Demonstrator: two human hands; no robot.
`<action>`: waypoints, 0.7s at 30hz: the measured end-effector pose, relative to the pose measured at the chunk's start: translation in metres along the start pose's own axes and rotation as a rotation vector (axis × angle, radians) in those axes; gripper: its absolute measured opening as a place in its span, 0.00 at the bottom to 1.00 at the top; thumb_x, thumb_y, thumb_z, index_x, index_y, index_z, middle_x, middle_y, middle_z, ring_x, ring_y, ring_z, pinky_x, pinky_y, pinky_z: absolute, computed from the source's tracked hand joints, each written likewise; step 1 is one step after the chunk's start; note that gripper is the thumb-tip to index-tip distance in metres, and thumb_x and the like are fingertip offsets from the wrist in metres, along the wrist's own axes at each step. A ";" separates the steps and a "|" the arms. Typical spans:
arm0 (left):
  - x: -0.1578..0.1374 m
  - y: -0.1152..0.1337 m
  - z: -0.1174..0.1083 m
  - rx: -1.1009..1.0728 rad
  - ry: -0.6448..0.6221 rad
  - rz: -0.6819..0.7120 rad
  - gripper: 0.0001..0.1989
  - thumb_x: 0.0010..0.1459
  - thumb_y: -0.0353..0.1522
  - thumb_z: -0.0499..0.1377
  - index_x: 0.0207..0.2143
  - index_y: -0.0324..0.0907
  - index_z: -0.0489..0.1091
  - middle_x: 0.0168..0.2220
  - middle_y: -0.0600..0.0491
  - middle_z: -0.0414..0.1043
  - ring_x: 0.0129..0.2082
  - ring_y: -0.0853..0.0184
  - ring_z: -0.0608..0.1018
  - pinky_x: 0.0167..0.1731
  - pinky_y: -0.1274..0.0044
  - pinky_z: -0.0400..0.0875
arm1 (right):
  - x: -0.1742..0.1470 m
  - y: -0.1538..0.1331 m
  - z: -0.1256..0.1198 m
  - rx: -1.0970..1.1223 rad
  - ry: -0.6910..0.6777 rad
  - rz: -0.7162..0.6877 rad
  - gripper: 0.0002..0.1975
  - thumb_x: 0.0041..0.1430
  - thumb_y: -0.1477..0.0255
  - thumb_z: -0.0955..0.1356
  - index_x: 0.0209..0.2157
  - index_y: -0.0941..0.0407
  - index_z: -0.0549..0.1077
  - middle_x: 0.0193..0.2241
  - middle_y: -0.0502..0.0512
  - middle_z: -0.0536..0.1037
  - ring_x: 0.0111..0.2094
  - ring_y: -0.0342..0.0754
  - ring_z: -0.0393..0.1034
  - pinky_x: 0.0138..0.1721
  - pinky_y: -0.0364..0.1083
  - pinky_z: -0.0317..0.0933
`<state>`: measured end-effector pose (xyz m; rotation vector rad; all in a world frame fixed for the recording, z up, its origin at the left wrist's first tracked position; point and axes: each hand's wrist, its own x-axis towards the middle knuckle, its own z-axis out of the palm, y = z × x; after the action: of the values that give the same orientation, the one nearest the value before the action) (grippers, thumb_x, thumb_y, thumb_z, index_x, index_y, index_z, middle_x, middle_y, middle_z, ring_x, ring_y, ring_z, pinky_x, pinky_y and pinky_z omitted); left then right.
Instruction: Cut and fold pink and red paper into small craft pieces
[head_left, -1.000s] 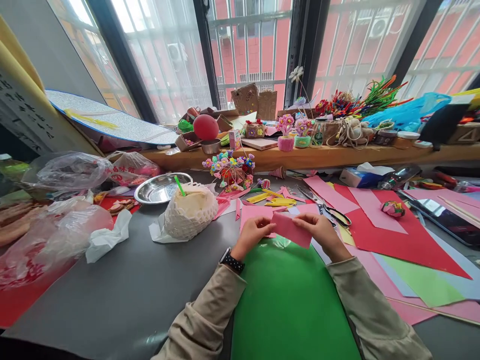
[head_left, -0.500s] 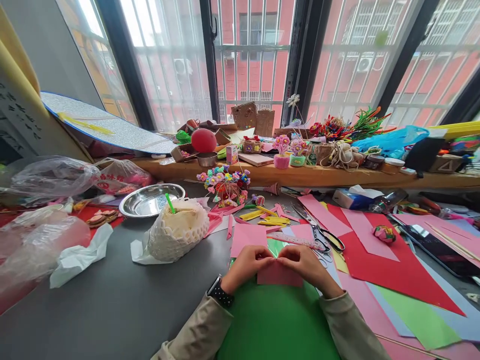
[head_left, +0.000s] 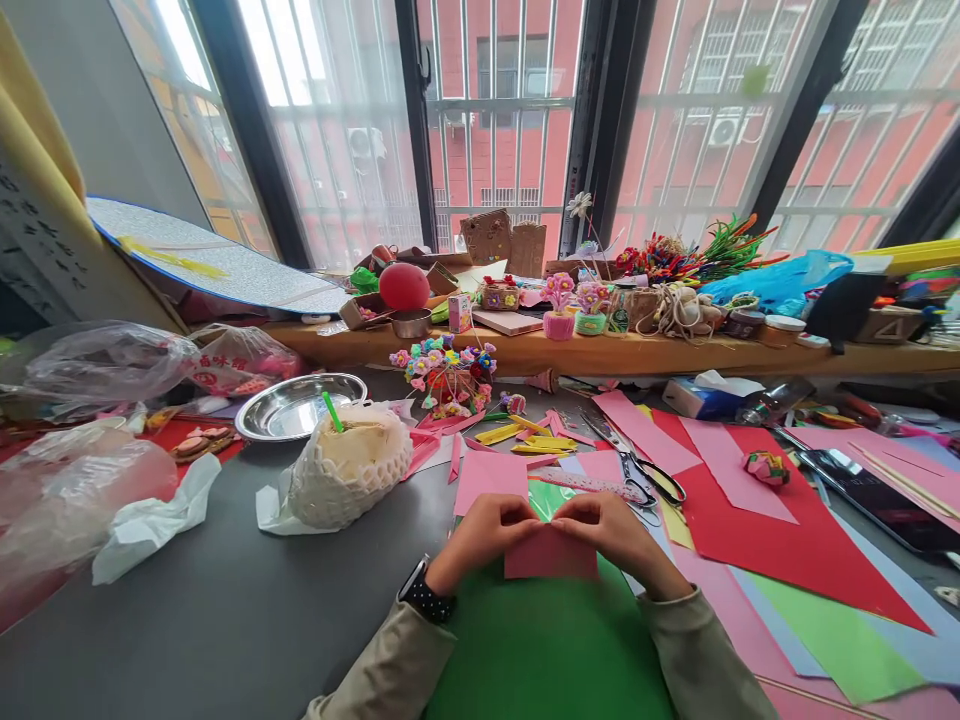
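Pinched between the fingertips of both hands is a piece of pink paper (head_left: 551,556), held at its upper edge above a green surface (head_left: 551,650). My left hand (head_left: 491,530), with a dark dotted watch band at the wrist, grips the paper from the left. From the right, my right hand (head_left: 611,525) grips the same edge, its fingertips almost meeting the left ones. Behind the fingers lies a shiny green packet (head_left: 550,495), partly hidden. Another pink sheet (head_left: 491,480) rests just beyond my left hand.
Black-handled scissors (head_left: 637,462) and yellow folded strips (head_left: 536,438) lie ahead. Red paper (head_left: 772,530) and a phone (head_left: 874,495) are at right. A netted coconut (head_left: 356,460) with a green straw and a metal plate (head_left: 300,405) stand left. Crafts crowd the wooden sill (head_left: 517,350).
Both hands and the pink paper sit slightly lower and to the left in the picture. The whole view has shifted a little too. The two-handed pinch stays the same.
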<state>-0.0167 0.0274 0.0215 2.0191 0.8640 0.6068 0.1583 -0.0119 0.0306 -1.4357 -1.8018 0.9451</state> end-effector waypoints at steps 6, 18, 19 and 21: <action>0.000 0.000 -0.007 0.024 0.034 -0.043 0.15 0.47 0.38 0.51 0.27 0.35 0.69 0.26 0.52 0.70 0.27 0.71 0.69 0.25 0.83 0.61 | -0.001 0.006 -0.007 0.023 0.052 0.013 0.10 0.44 0.69 0.63 0.24 0.60 0.73 0.23 0.53 0.74 0.27 0.46 0.67 0.26 0.41 0.58; 0.001 0.005 -0.011 0.008 0.109 0.000 0.12 0.46 0.35 0.51 0.27 0.35 0.70 0.28 0.51 0.71 0.29 0.70 0.70 0.28 0.82 0.62 | -0.001 0.002 -0.004 -0.058 0.137 -0.055 0.09 0.45 0.69 0.62 0.25 0.60 0.70 0.25 0.54 0.74 0.27 0.46 0.67 0.29 0.42 0.60; 0.000 0.004 -0.011 -0.004 0.090 0.012 0.12 0.47 0.34 0.51 0.28 0.35 0.70 0.28 0.51 0.71 0.29 0.70 0.70 0.28 0.82 0.62 | -0.001 0.001 -0.002 -0.062 0.119 -0.076 0.09 0.46 0.70 0.62 0.25 0.60 0.70 0.25 0.54 0.73 0.27 0.45 0.67 0.29 0.42 0.60; -0.001 0.002 -0.010 -0.033 0.067 0.029 0.12 0.47 0.34 0.51 0.28 0.36 0.70 0.28 0.51 0.71 0.29 0.70 0.70 0.28 0.82 0.62 | -0.001 0.001 0.001 -0.055 0.085 -0.117 0.08 0.46 0.71 0.62 0.25 0.59 0.70 0.25 0.53 0.73 0.27 0.44 0.66 0.28 0.42 0.60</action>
<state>-0.0235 0.0308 0.0282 1.9948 0.8599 0.7041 0.1581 -0.0124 0.0295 -1.3672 -1.8397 0.7698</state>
